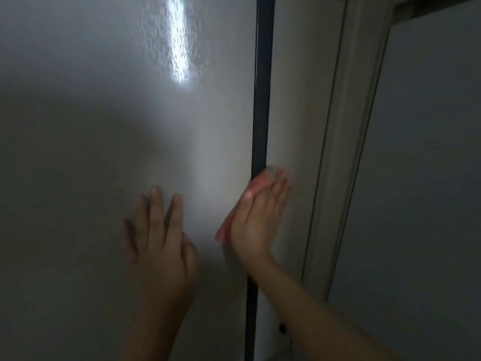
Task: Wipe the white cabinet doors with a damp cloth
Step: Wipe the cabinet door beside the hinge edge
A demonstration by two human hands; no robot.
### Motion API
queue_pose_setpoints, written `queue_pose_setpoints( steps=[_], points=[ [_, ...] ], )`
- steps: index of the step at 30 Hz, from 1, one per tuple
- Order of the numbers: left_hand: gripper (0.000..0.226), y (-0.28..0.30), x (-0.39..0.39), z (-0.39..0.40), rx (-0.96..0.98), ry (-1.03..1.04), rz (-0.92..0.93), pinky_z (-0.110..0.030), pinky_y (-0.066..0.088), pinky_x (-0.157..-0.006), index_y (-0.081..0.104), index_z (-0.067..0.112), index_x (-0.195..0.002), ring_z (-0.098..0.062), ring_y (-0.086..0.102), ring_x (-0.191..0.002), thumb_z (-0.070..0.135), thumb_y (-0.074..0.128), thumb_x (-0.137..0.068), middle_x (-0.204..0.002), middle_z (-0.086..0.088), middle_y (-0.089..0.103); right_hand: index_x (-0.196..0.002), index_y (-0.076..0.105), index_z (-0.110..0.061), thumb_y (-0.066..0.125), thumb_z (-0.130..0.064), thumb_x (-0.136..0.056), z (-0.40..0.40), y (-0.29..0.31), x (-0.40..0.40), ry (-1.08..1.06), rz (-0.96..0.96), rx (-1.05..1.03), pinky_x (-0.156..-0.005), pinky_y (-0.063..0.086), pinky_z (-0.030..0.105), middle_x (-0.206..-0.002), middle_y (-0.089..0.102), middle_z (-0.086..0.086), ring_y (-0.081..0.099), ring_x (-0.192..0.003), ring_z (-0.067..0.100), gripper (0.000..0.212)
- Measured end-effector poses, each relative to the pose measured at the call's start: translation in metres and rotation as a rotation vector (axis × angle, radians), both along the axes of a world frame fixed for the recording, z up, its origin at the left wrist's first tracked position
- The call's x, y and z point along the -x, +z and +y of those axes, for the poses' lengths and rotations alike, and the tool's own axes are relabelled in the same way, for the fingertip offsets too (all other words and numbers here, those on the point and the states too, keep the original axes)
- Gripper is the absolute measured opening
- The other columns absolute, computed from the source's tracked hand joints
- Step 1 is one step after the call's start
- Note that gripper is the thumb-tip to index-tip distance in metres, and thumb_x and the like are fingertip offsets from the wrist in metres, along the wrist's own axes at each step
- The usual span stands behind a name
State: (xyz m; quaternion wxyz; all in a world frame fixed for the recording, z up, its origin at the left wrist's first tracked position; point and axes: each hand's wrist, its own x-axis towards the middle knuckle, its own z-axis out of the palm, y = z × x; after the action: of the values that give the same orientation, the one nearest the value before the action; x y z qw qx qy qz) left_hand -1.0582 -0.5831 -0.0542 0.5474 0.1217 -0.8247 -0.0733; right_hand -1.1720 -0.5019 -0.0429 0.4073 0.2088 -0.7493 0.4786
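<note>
Dim light, head view angled close on white cabinet door. Glossy face, bright streak of reflected light near top centre.

L hand flat on door face, lower centre; fingers straight and slightly spread, pointing up, nothing held. Palm looks to be against the panel, contact not fully clear in the gloom.

R hand just right of L hand, fingers straight and together, angled up-right. Pressing pink cloth against door's right edge. Cloth pinned under palm and fingers, not gripped in a fist; pink showing along thumb side of hand and above fingertips. Fingertips blurred.

Dark vertical strip running top to bottom along door's right edge; cloth and R hand lying across it at mid-height, strip passing behind wrist lower down.

Right of strip: narrow pale panel, then pale door frame w/ moulded lines, then grey wall far right.

Small dark item low by R forearm, too small to ID.
</note>
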Motion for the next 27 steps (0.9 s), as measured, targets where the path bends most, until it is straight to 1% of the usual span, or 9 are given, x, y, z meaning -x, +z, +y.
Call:
queue_pose_setpoints(
  steps=[4, 7, 11, 13, 16, 19, 21, 25, 27],
  points=[
    [0.056, 0.023, 0.018, 0.007, 0.044, 0.015, 0.030, -0.052, 0.008, -0.114, 0.042, 0.003, -0.141, -0.035, 0.011, -0.143, 0.018, 0.037, -0.088, -0.153, -0.021, 0.019, -0.149, 0.007, -0.002, 0.014, -0.030, -0.100, 0.011, 0.128, 0.042, -0.013, 0.092, 0.040, -0.118, -0.006, 0.045, -0.158, 0.005, 0.016, -0.001, -0.147, 0.028, 0.057],
    [0.057, 0.052, 0.036, 0.008, 0.096, 0.027, 0.030, -0.051, -0.003, -0.116, 0.033, 0.011, -0.147, -0.027, 0.000, -0.146, 0.021, 0.034, -0.091, -0.157, -0.013, 0.008, -0.148, 0.003, -0.009, 0.014, -0.029, -0.101, 0.011, 0.119, 0.048, -0.045, 0.210, 0.007, -0.119, -0.002, 0.044, -0.158, 0.004, 0.008, 0.000, -0.147, 0.023, 0.052],
    [0.060, 0.088, 0.052, 0.010, 0.143, 0.056, 0.061, -0.051, -0.007, -0.115, 0.027, 0.013, -0.150, -0.028, 0.000, -0.147, 0.025, 0.032, -0.092, -0.159, -0.011, 0.007, -0.145, -0.005, -0.014, 0.013, -0.031, -0.100, 0.029, 0.054, 0.042, 0.010, 0.025, -0.009, -0.119, -0.008, 0.037, -0.154, -0.010, 0.000, -0.009, -0.147, 0.022, 0.051],
    [0.061, 0.104, 0.057, 0.013, 0.147, 0.059, 0.094, -0.053, -0.005, -0.115, 0.029, 0.013, -0.149, -0.030, 0.003, -0.147, 0.026, 0.033, -0.090, -0.159, -0.014, 0.011, -0.143, -0.007, -0.014, 0.013, -0.030, -0.100, 0.029, 0.080, 0.046, -0.005, 0.021, -0.008, -0.119, -0.008, 0.038, -0.154, -0.009, 0.001, -0.008, -0.147, 0.025, 0.050],
    [0.061, 0.119, 0.065, 0.017, 0.149, 0.089, 0.115, -0.055, -0.003, -0.114, 0.034, 0.013, -0.147, -0.032, 0.005, -0.146, 0.025, 0.035, -0.087, -0.158, -0.016, 0.013, -0.144, -0.009, -0.017, 0.011, -0.032, -0.101, 0.022, 0.155, 0.042, 0.008, 0.216, -0.101, -0.118, -0.009, 0.037, -0.153, -0.011, 0.000, -0.010, -0.146, 0.020, 0.050],
    [0.063, 0.142, 0.076, 0.023, 0.164, 0.101, 0.151, -0.054, -0.005, -0.114, 0.034, 0.013, -0.147, -0.032, 0.004, -0.146, 0.023, 0.037, -0.086, -0.158, -0.018, 0.012, -0.148, -0.002, -0.015, 0.016, -0.029, -0.101, 0.026, 0.220, 0.046, 0.044, 0.410, -0.164, -0.119, -0.006, 0.037, -0.155, -0.005, 0.000, -0.005, -0.147, 0.020, 0.051],
    [0.063, 0.158, 0.081, 0.025, 0.180, 0.108, 0.174, -0.052, -0.006, -0.114, 0.033, 0.014, -0.148, -0.032, 0.005, -0.146, 0.023, 0.037, -0.086, -0.157, -0.019, 0.012, -0.150, 0.003, -0.011, 0.018, -0.026, -0.102, 0.038, 0.249, 0.061, 0.010, 0.411, -0.152, -0.120, -0.004, 0.038, -0.158, 0.001, 0.005, -0.001, -0.147, 0.021, 0.053],
    [0.061, 0.176, 0.088, 0.027, 0.193, 0.132, 0.210, -0.052, -0.005, -0.115, 0.035, 0.016, -0.147, -0.031, 0.007, -0.147, 0.022, 0.039, -0.086, -0.157, -0.018, 0.014, -0.151, 0.007, -0.006, 0.013, -0.030, -0.102, 0.041, 0.257, 0.076, -0.045, 0.200, 0.036, -0.119, 0.000, 0.043, -0.160, 0.003, 0.010, -0.001, -0.147, 0.022, 0.055],
    [0.062, 0.180, 0.089, 0.028, 0.190, 0.148, 0.237, -0.052, -0.004, -0.115, 0.038, 0.017, -0.146, -0.031, 0.011, -0.146, 0.019, 0.045, -0.084, -0.156, -0.018, 0.018, -0.151, 0.006, -0.006, 0.011, -0.032, -0.101, 0.026, 0.233, 0.060, -0.046, 0.278, -0.043, -0.119, 0.000, 0.043, -0.158, 0.002, 0.010, 0.000, -0.147, 0.024, 0.057]
  ],
)
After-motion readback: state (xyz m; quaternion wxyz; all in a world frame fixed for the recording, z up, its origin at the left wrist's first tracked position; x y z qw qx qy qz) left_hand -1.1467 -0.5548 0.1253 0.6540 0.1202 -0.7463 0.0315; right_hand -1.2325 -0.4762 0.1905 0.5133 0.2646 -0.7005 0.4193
